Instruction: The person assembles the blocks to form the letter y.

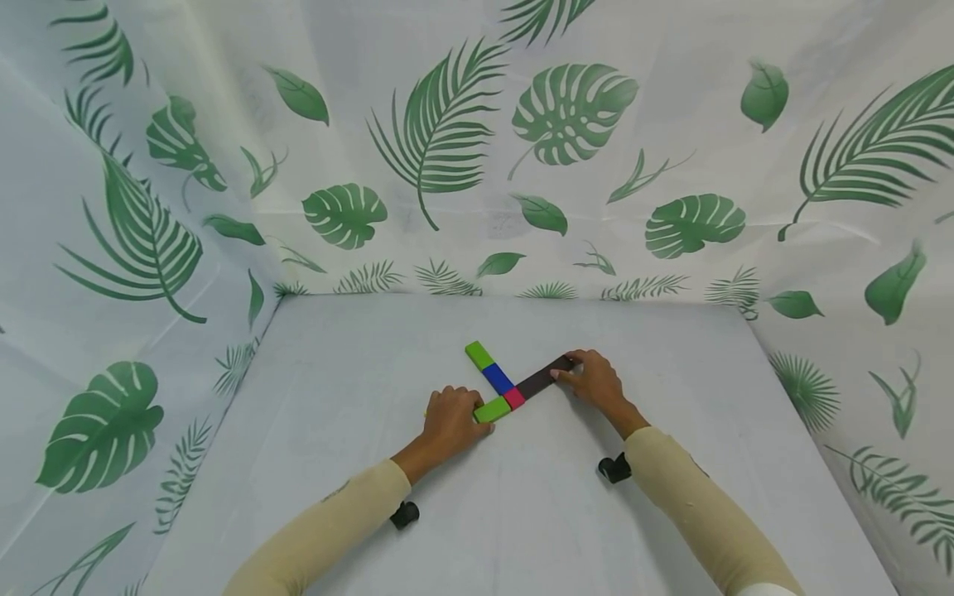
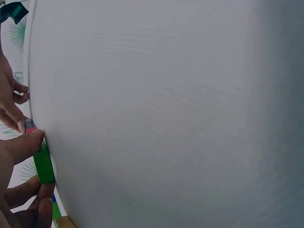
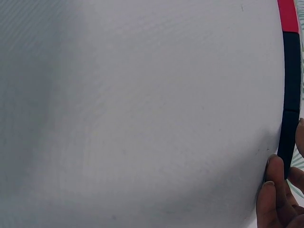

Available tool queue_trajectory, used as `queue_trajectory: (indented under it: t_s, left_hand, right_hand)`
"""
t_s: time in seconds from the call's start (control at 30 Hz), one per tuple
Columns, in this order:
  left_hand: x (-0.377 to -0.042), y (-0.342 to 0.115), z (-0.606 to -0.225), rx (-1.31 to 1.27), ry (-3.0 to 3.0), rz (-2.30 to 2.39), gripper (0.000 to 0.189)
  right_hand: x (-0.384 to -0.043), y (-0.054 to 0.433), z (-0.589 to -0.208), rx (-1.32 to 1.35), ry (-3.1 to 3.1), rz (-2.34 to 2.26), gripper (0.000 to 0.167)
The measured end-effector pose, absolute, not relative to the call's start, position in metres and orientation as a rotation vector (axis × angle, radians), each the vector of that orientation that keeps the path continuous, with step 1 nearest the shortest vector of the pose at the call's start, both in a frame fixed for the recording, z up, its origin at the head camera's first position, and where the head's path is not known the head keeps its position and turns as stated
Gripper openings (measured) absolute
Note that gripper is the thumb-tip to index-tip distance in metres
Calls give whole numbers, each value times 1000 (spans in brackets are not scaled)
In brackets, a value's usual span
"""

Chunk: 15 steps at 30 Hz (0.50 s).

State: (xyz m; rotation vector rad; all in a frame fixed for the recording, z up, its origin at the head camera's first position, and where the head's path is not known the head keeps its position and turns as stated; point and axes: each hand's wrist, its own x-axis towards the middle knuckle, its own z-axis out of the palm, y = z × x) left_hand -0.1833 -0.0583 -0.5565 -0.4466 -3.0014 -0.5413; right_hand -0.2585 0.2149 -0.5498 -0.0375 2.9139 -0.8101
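Observation:
Small coloured blocks lie end to end on a pale surface, with a branch off one side. My left hand (image 1: 450,420) pinches the outer green block (image 1: 493,410) between thumb and fingers; the left wrist view shows this green block (image 2: 43,164) too. Against it sits a pinkish-red block (image 1: 514,398), from which two black blocks (image 3: 291,71) run on in line. At the far end my right hand (image 1: 596,381) holds the outer black block (image 3: 287,140), thumb on one side and fingers on the other. A blue block (image 1: 498,380) and another green block (image 1: 479,355) form the branch.
A yellowish block (image 2: 64,222) lies by my left hand, mostly hidden behind it in the head view. White sheets with green leaf prints (image 1: 574,112) rise behind and beside the pale tabletop (image 1: 358,356). Black wrist devices (image 1: 614,468) hang under both sleeves.

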Motion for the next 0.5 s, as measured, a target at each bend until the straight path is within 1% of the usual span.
queue_trajectory:
  t_s: [0.5]
  left_hand:
    - [-183,-58,-557,-448,-2991,-536,39]
  right_hand:
    - [-258,213,-550,-20,2916,-797,59]
